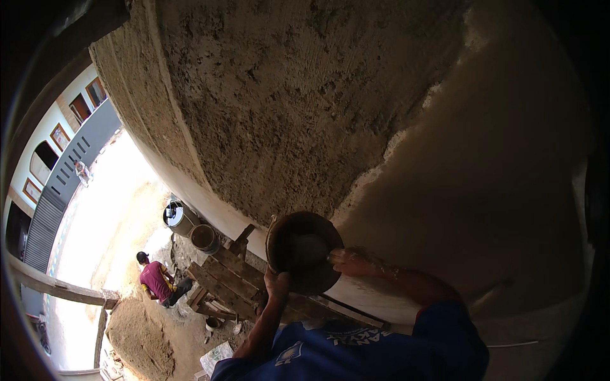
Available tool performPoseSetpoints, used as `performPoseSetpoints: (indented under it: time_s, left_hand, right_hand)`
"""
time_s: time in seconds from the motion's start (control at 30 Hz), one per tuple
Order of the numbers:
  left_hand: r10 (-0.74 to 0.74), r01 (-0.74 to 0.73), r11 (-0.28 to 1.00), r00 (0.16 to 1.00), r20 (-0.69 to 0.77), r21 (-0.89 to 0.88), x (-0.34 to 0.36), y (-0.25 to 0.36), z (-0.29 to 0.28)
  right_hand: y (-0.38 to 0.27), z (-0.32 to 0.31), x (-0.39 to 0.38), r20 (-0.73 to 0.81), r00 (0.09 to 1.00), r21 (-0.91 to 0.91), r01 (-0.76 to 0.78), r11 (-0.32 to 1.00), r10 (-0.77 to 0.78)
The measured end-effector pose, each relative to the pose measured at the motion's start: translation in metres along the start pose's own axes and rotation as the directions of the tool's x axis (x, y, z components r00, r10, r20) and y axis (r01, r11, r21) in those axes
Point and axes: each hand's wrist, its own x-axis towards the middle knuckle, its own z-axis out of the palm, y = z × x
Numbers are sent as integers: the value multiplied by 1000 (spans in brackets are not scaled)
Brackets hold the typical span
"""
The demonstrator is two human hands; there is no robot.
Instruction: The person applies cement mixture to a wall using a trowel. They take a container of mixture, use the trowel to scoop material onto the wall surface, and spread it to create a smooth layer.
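Both hands grip the mortar pan [304, 251], left hand [277, 284] beneath, right hand [348, 260] at rim, steadying it near the plastered wall [305, 108].

Rough plastered wall [286, 108]; squatting person [155, 282]; sand pile [136, 336], probably.

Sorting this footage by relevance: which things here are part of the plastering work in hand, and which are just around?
In use: round mortar pan, left hand, right hand, rough plastered wall.

Just around: plank platform, metal drum, bucket, sand pile, crouching person below.
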Motion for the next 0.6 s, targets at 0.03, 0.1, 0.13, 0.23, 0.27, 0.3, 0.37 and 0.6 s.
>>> performPoseSetpoints:
  time_s: [0.03,0.1,0.13,0.23,0.27,0.3,0.37,0.6]
  left_hand:
    - [10,-10,1000,1000,3,-8,0,1,1]
    - [-81,79,996,995,-54,-34,1,8,2]
    - [-154,153,988,984,-86,-14,-2,15,7]
    - [-177,176,984,980,-94,-24,-1,6,7]
    - [-163,160,986,982,-91,-33,-1,6,7]
    - [-146,145,989,986,-77,-24,-3,4,9]
    - [-110,110,994,993,-46,-6,-7,1,15]
    - [-102,106,981,994,37,-163,1,9,28]
  right_hand:
    - [-5,-11,5,-6,1000,-10,6,1000,-6]
    - [-17,-24,17,97,994,-45,-51,998,55]
    - [-19,-24,20,205,973,-68,-99,993,111]
    - [-10,6,24,464,866,40,-229,973,185]
    - [-2,19,25,518,841,161,-272,949,153]
    - [15,27,24,554,828,322,-307,896,84]
    - [60,39,26,391,832,918,-326,223,-393]
    - [95,-5,40,491,478,-256,-720,-645,-729]
